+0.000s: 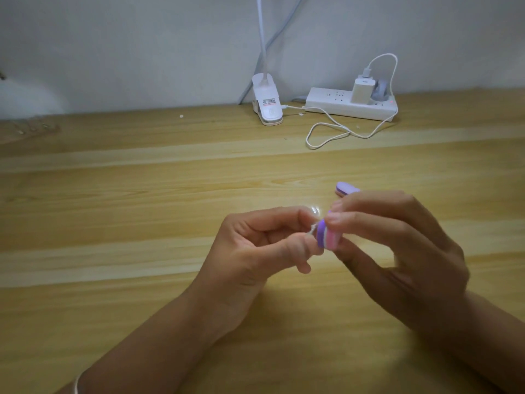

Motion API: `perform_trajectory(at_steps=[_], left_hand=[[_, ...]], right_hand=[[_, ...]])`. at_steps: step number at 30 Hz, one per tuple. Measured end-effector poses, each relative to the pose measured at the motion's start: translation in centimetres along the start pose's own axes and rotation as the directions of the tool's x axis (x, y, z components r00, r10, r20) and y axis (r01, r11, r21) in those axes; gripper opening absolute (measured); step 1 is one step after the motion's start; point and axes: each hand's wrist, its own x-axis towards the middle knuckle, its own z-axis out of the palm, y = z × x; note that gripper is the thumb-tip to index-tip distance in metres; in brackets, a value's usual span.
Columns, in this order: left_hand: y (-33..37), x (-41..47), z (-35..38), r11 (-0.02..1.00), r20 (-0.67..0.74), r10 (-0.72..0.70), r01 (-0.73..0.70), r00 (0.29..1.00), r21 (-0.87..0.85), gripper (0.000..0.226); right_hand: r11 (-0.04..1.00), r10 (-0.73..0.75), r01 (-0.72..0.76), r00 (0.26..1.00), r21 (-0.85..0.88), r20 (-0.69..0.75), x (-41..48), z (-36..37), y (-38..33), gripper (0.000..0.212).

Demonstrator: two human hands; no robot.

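Left grip (255, 251) mid-frame, fingers curled in, thumb and forefinger pinched together. Right grip (403, 251) just beside it, tip to tip, fingers (339, 220) on top and thumb under, pinch closed. Both forearms (170, 336) bare, angling in from bottom corners.

A pale wooden table (142, 194) meets a plain grey-white wall (113, 38); far beyond the right hand (397, 251), a white clip lamp (266, 102) and power strip (326, 102) sit at its foot
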Motion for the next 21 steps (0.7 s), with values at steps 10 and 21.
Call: perform_trajectory(at_steps=[10, 21], left_hand=[[0.2, 0.2, -0.2, 0.981, 0.120, -0.113, 0.130, 0.986, -0.144, 0.017], [0.0, 0.5, -0.6, 0.972, 0.115, -0.149, 0.167, 0.982, -0.166, 0.022]], right_hand=[[1.000, 0.020, -0.020, 1.000, 0.007, -0.004, 0.2, 0.1, 0.0, 0.023], [0.987, 0.162, -0.162, 0.986, 0.024, -0.024, 0.4, 0.3, 0.6, 0.026]])
